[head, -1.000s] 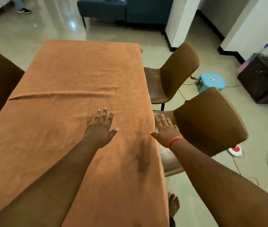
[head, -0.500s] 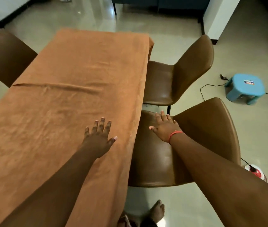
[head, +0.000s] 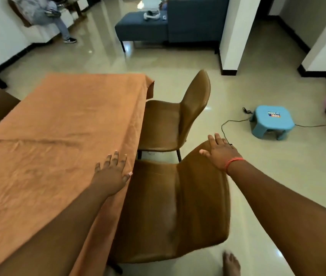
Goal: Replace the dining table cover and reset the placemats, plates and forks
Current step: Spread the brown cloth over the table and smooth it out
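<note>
Glossy pale floor tiles surround the dining surface, which is fully draped in an orange-brown table cover. The cover is a matte woven cloth with fine wrinkles and one long crease running across its width, beyond the left hand; its right edge hangs over the side of the surface.

Left hand: grip spread, fingers extended, palm down over the cover just inside its right edge. Whether the palm presses the cloth cannot be told. The cover extends from under this hand to the left and away to the far end.

Right hand: grip spread, fingers together and extended, at the top of the backrest of the near brown chair, well right of the cover. A red band circles the wrist. Nothing is pinched in either grip.

Beyond the right hand stands a second brown chair; a light blue stool sits further right, and a blue sofa lies farthest away.
</note>
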